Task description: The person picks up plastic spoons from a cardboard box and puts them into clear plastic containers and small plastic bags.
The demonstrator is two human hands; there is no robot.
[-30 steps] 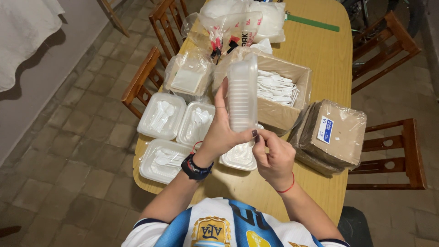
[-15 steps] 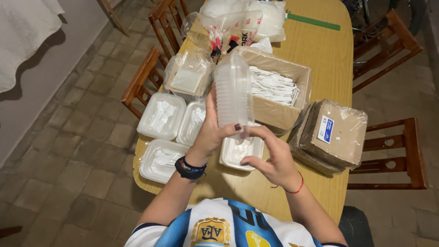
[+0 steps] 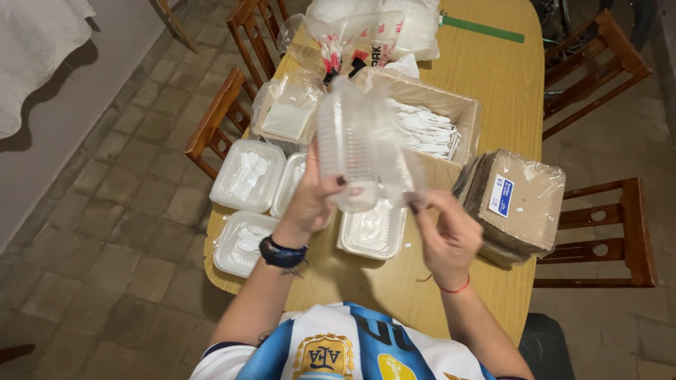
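The left hand point(image 3: 313, 200) squeezed a tall stack of clear tubs point(image 3: 345, 151) (held upright), while the right hand point(image 3: 445, 236) pinched its loose plastic wrap point(image 3: 394, 165).

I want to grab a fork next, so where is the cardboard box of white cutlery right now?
In the head view, the cardboard box sits on the table behind the raised container stack, left of the wrapped brown packet.

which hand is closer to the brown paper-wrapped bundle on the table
Right. The right hand is just beside the brown bundle, apart from it. The left hand is farther off across the table, holding the stack of clear containers.
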